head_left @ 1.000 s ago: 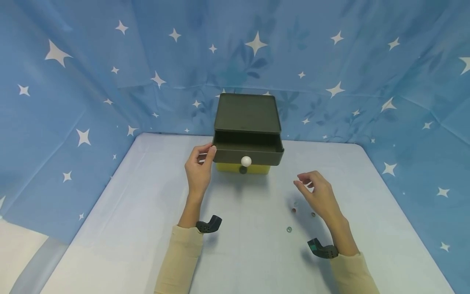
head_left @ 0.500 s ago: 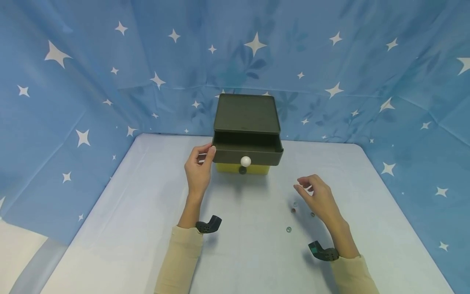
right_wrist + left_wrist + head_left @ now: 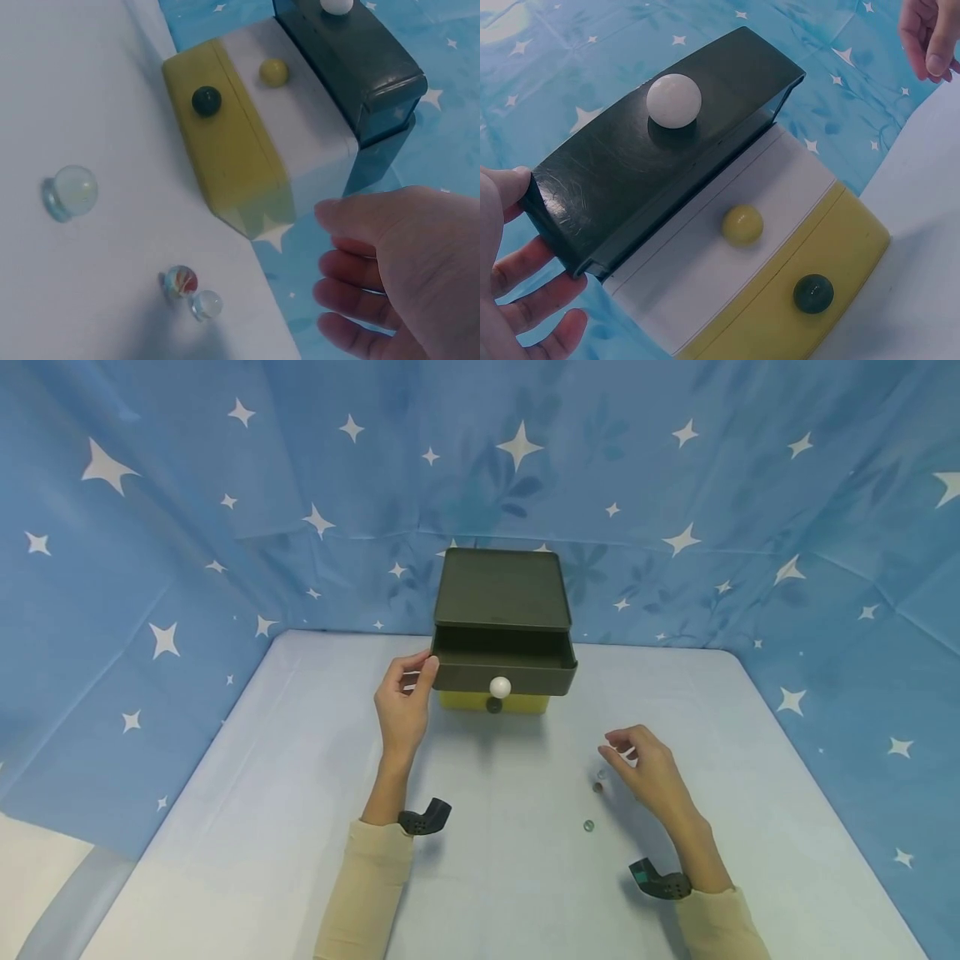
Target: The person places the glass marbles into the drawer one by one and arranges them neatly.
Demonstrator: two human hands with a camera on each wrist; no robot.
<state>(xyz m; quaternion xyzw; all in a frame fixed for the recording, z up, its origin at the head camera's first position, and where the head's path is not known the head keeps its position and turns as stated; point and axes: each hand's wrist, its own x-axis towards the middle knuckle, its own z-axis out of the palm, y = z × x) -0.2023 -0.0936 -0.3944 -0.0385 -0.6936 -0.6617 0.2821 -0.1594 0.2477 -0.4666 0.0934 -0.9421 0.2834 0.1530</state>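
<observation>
Dark top drawer (image 3: pixel 465 677) sits pulled out of the drawer unit (image 3: pixel 502 589), just above centre of head view. White knob (image 3: pixel 500 687) on its front. Left hand (image 3: pixel 405 697) pinches the drawer's left front corner, thumb at the edge, other fingers by the side. Below it in left wrist view: pale middle drawer (image 3: pixel 697 262) with yellow knob (image 3: pixel 742 225), then yellow bottom drawer (image 3: pixel 780 270) with dark knob (image 3: pixel 814 294), both closed.

Right hand (image 3: pixel 648 768), right of centre in head view, has fingers loosely bent, grasping nothing, near the marbles. Right wrist view: red-streaked marble (image 3: pixel 181 282) and small clear marble (image 3: pixel 207 305) close together lower centre; bigger clear marble (image 3: pixel 75 190) at left. All on the white table (image 3: pixel 487 877). Blue starred cloth (image 3: pixel 375 510) behind.
</observation>
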